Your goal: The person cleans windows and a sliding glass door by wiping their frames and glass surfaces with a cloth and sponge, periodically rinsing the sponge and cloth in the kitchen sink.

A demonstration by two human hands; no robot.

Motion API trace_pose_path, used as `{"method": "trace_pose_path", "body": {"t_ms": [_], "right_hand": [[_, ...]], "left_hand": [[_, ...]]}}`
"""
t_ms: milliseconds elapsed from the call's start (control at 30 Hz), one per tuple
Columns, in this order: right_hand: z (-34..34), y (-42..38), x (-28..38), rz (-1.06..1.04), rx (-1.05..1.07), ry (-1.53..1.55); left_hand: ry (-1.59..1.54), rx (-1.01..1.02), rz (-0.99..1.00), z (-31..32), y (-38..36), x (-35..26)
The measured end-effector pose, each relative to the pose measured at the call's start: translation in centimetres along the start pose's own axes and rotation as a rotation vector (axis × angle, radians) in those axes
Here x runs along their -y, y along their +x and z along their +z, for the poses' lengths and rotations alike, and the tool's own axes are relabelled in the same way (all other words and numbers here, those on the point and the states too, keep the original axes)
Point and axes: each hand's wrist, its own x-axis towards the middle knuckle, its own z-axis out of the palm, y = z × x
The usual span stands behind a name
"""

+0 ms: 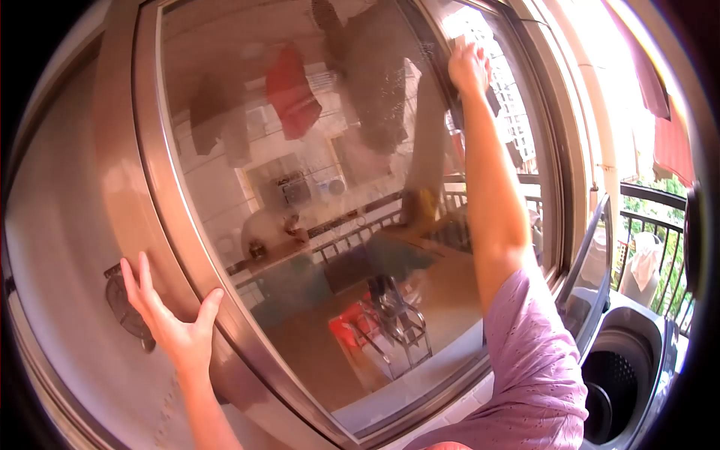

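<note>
A large glass window pane [315,187] in a brown metal frame [161,187] fills the view. My right hand [469,66] is raised high against the upper right of the glass, closed on a dark cloth [491,99] that hangs just below it. My left hand [169,319] rests flat with fingers spread on the frame's left side, beside a round fitting [124,304] on the wall. The glass reflects hanging clothes and shows a kitchen counter behind it.
An open top-loading washing machine [622,367] stands at the lower right. Behind it runs a dark balcony railing [652,217] with greenery beyond. A red awning [671,142] hangs at the upper right. My purple sleeve [532,352] covers the lower middle.
</note>
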Motion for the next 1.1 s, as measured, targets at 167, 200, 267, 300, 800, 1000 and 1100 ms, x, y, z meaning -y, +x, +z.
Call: {"method": "trace_pose_path", "body": {"t_ms": [167,200,267,300,800,1000,1100], "right_hand": [[6.5,13.1,3.2,-0.137,-0.072,-0.096],[6.9,14.7,4.1,-0.128,-0.031,-0.094],[9.0,19.0,4.4,-0.204,-0.082,-0.05],[8.9,19.1,5.1,-0.246,-0.03,0.005],[10.3,28.5,7.1,-0.293,0.112,-0.008],[10.6,32.8,5.4,-0.544,0.333,0.322],[11.4,33.7,6.4,-0.664,0.346,0.338]], "left_hand": [[-0.001,0.011,-0.064,0.0,0.3,-0.5],[0.0,0.02,-0.072,-0.1,0.3,-0.5],[0.004,0.03,-0.083,-0.1,0.5,-0.5],[0.006,0.04,-0.085,-0.1,0.6,-0.5],[0.029,0.024,-0.062,0.0,0.1,0.3],[0.086,0.011,-0.048,0.2,0.0,0.7],[0.088,0.011,-0.054,0.1,-0.2,0.5]]}}
